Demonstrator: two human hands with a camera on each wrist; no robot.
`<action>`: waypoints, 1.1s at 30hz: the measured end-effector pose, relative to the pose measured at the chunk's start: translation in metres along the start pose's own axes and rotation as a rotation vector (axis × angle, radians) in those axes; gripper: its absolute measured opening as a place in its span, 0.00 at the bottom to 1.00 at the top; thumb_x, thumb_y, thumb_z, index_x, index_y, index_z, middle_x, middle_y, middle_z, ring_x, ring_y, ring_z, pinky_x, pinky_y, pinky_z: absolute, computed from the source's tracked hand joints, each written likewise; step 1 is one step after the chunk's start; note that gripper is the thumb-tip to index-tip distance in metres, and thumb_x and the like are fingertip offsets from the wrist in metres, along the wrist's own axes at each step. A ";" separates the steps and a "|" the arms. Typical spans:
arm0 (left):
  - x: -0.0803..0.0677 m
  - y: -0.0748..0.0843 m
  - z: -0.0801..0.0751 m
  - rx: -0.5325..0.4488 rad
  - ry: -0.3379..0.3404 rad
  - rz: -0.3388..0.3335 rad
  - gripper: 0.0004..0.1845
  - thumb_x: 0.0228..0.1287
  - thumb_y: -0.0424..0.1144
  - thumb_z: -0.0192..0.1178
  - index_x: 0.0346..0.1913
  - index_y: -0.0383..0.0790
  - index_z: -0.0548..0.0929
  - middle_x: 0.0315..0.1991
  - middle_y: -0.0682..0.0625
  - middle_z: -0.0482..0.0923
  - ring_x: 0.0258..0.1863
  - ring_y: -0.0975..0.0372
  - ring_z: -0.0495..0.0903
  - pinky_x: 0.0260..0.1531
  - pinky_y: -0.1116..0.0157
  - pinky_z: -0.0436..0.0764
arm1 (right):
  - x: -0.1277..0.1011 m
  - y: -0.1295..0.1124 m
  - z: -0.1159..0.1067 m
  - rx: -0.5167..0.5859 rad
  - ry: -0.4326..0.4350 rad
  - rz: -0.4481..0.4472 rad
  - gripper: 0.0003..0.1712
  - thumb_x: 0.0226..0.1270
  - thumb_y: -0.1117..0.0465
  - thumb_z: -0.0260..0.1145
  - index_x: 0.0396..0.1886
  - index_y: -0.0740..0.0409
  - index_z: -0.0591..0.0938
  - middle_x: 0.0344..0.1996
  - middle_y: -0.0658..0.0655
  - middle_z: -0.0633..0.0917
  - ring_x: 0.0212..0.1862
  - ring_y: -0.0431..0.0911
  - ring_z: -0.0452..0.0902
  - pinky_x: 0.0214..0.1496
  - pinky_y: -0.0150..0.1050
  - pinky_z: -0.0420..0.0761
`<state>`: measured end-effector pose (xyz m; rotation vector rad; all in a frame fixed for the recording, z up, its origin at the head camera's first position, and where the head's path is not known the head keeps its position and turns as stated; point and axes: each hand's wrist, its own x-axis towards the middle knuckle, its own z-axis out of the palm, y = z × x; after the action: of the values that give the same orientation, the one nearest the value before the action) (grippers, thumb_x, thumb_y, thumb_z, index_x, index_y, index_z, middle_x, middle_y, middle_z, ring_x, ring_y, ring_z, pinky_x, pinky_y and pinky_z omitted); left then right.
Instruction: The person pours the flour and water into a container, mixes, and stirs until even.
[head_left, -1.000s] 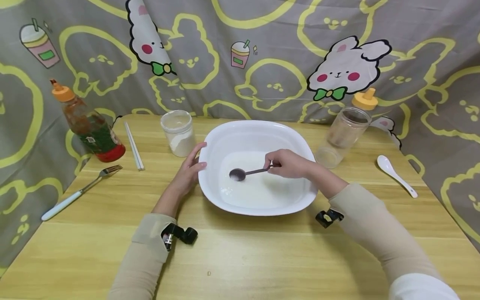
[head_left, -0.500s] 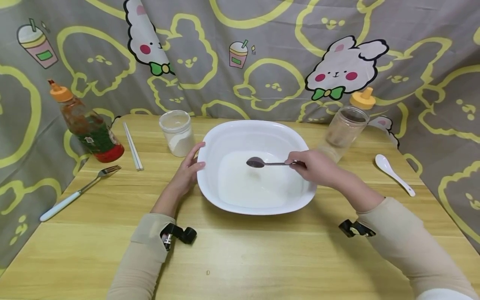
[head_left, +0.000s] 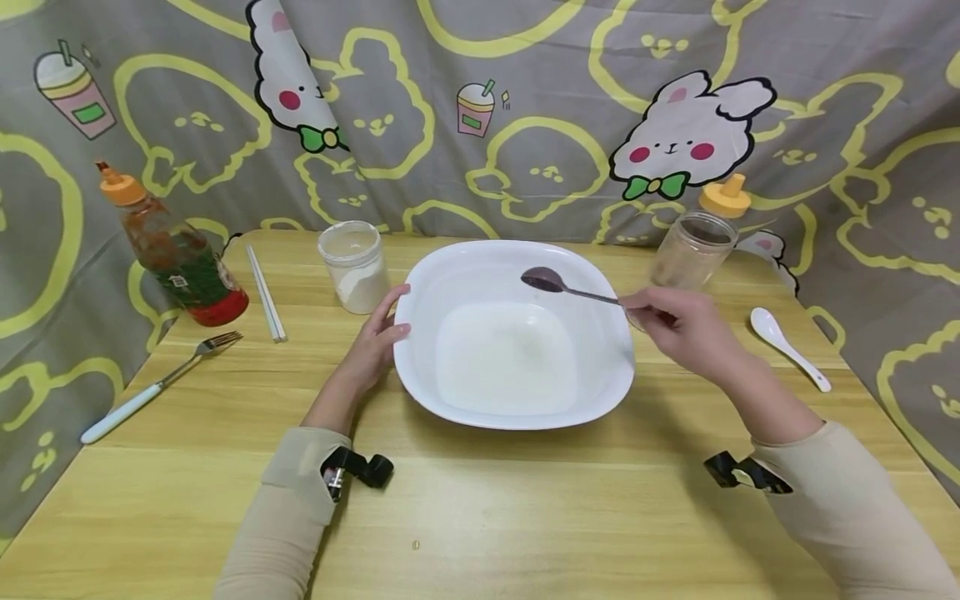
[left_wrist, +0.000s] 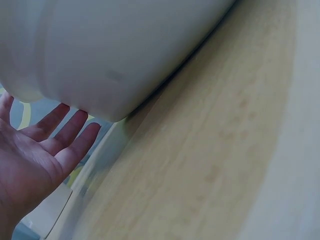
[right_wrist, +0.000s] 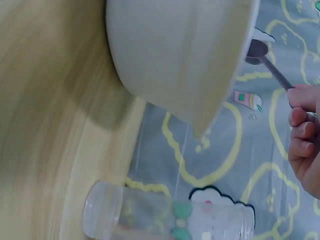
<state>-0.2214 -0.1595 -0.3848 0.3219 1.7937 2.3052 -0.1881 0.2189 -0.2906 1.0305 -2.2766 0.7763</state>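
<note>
A white basin [head_left: 420, 275] stands mid-table with milky white liquid [head_left: 495, 367] in its bottom. My left hand [head_left: 369, 350] holds its left rim, thumb and one fingertip over the edge. In the left wrist view the other fingers [left_wrist: 75, 125] reach up against the basin's outer wall. My right hand [head_left: 686, 329] pinches a dark brown spoon [head_left: 543, 279] by the end of its handle. That spoon is raised over the basin's right back part, its bowl above the liquid and its handle crossing the right rim. Inside the spoon's bowl it looks dark.
Left of the basin are a jar of white powder [head_left: 360, 271], chopsticks [head_left: 266, 292], a fork [head_left: 161, 383] and a red sauce bottle [head_left: 183, 258]. At right stand a clear jar [head_left: 693, 250], an orange-capped bottle [head_left: 726, 198] behind it and a white spoon [head_left: 787, 348]. A patterned curtain [head_left: 420, 192] hangs behind.
My right hand has lifted the brown spoon out of the liquid and moved right, past the basin's rim, the spoon's bowl now higher and further back. My left hand stays at the rim.
</note>
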 end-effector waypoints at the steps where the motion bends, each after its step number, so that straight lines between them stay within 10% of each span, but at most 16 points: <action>1: 0.000 0.000 0.000 -0.002 0.000 0.000 0.31 0.53 0.33 0.48 0.62 0.52 0.57 0.55 0.35 0.58 0.39 0.56 0.73 0.29 0.62 0.78 | -0.002 0.000 -0.003 0.024 0.036 0.008 0.18 0.37 0.84 0.61 0.28 0.62 0.81 0.17 0.48 0.74 0.18 0.34 0.58 0.16 0.25 0.59; 14: -0.001 -0.001 0.000 -0.016 -0.006 0.018 0.31 0.52 0.33 0.48 0.62 0.52 0.57 0.54 0.35 0.59 0.40 0.53 0.72 0.30 0.63 0.78 | -0.058 0.014 -0.042 0.760 0.429 0.298 0.11 0.45 0.87 0.52 0.31 0.82 0.76 0.15 0.59 0.76 0.13 0.41 0.61 0.10 0.30 0.54; 23: -0.001 -0.002 -0.002 -0.005 -0.002 0.020 0.31 0.53 0.33 0.48 0.62 0.52 0.57 0.55 0.34 0.58 0.40 0.52 0.72 0.30 0.62 0.78 | -0.169 0.133 -0.044 1.016 0.451 0.481 0.18 0.51 0.86 0.47 0.45 0.84 0.68 0.17 0.62 0.74 0.15 0.48 0.62 0.09 0.35 0.57; 33: -0.001 -0.003 -0.001 -0.001 -0.007 0.030 0.32 0.52 0.34 0.49 0.62 0.51 0.56 0.53 0.36 0.60 0.40 0.53 0.72 0.30 0.61 0.78 | -0.147 0.060 -0.047 1.263 0.335 0.724 0.19 0.61 0.79 0.40 0.35 0.70 0.79 0.15 0.57 0.74 0.16 0.40 0.67 0.13 0.32 0.50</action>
<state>-0.2210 -0.1601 -0.3879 0.3589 1.7963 2.3218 -0.1403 0.3556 -0.3706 0.3372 -1.6831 2.6177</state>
